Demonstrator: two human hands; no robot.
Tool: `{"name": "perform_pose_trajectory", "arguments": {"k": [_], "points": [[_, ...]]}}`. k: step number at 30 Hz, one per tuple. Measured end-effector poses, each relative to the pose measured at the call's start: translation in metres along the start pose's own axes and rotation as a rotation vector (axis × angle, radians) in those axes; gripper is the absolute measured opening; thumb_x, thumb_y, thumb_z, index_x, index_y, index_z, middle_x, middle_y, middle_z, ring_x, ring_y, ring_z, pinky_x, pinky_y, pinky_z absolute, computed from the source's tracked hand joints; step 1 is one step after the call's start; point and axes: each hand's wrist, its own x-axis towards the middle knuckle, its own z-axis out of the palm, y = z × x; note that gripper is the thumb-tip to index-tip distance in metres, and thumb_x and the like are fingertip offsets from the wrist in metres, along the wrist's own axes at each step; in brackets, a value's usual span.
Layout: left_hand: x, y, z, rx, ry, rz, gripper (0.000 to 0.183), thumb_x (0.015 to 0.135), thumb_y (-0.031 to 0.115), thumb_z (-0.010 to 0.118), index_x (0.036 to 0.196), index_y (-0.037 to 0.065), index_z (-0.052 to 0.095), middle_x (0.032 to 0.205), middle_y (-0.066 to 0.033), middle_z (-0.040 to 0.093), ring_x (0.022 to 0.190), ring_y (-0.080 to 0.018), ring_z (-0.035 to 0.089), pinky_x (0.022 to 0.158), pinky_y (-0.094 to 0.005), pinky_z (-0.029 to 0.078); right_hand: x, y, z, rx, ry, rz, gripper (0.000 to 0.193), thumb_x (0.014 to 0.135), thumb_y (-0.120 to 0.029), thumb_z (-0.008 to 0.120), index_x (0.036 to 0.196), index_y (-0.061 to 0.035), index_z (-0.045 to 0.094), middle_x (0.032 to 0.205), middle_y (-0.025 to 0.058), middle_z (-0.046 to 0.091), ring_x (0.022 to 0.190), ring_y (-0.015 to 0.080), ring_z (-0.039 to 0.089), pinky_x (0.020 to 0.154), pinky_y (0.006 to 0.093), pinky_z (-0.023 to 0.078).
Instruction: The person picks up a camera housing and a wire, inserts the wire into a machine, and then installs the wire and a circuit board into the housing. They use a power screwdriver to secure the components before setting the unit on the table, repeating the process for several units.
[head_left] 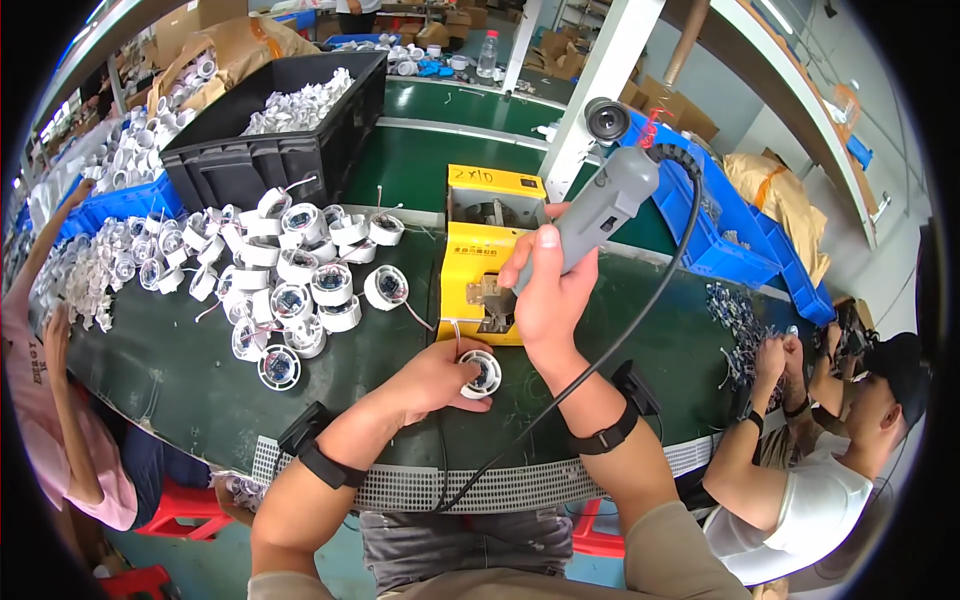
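Note:
My left hand (432, 380) grips a round white plastic housing (490, 388) with a circuit board inside, low over the green bench. A thin wire rises from the housing past my fingers. In my raised right hand (556, 305) is a grey electric screwdriver (612, 200), tilted, its black cord (655, 300) curving down to the bench edge. Its lower end is hidden behind my fingers, beside the yellow screw feeder (462, 265). Left of the feeder lies a loose pile of similar white housings (292, 300), several with boards and wires showing.
Behind the pile stands a black crate (265, 150) of small white parts. Blue bins (715, 235) sit at the right, near a heap of dark small parts (740, 330). A white post (610, 80) rises behind the feeder. People work close by on both sides.

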Motion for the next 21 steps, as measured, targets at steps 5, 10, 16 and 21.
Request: {"name": "perform_pose_trajectory", "arguments": {"k": [5,10,16,21], "points": [[0.007,-0.008,0.0,-0.055,0.062,0.027,0.034,0.094,0.002,0.043,0.127,-0.005,0.043,0.107,-0.0146,0.057,0.088,-0.0285,0.065,0.079,-0.0368,0.059,-0.007,0.0,-0.001,-0.005,-0.04,0.01,0.029,0.096,-0.023,0.048,0.114,-0.0022,0.039,0.064,0.0062,0.049,0.051,0.0136,0.049,0.051,0.028,0.043],[0.005,-0.004,0.001,-0.029,0.046,0.034,0.034,0.094,0.001,0.042,0.127,-0.005,0.042,0.109,-0.0152,0.057,0.089,-0.0281,0.065,0.079,-0.0365,0.059,-0.038,-0.019,-0.011,0.113,-0.064,0.09,0.036,0.096,-0.031,0.045,0.116,-0.0025,0.037,0.065,0.0066,0.048,0.05,0.0146,0.047,0.049,0.0294,0.043],[0.0,0.0,0.002,-0.039,0.052,0.036,0.035,0.093,0.001,0.043,0.127,-0.006,0.041,0.114,-0.0151,0.055,0.093,-0.0274,0.064,0.081,-0.0369,0.059,-0.056,-0.015,-0.016,0.163,-0.062,0.14,0.04,0.095,-0.034,0.045,0.119,-0.0027,0.035,0.066,0.0078,0.048,0.05,0.0151,0.047,0.05,0.0302,0.045],[0.002,-0.001,0.002,-0.018,0.039,0.039,0.032,0.092,0.001,0.044,0.123,-0.006,0.044,0.112,-0.0135,0.054,0.093,-0.025,0.064,0.082,-0.0362,0.059,-0.057,-0.008,-0.016,0.18,-0.085,0.13,0.043,0.094,-0.035,0.047,0.119,-0.0026,0.034,0.068,0.008,0.049,0.051,0.0153,0.049,0.051,0.0305,0.046]]}}
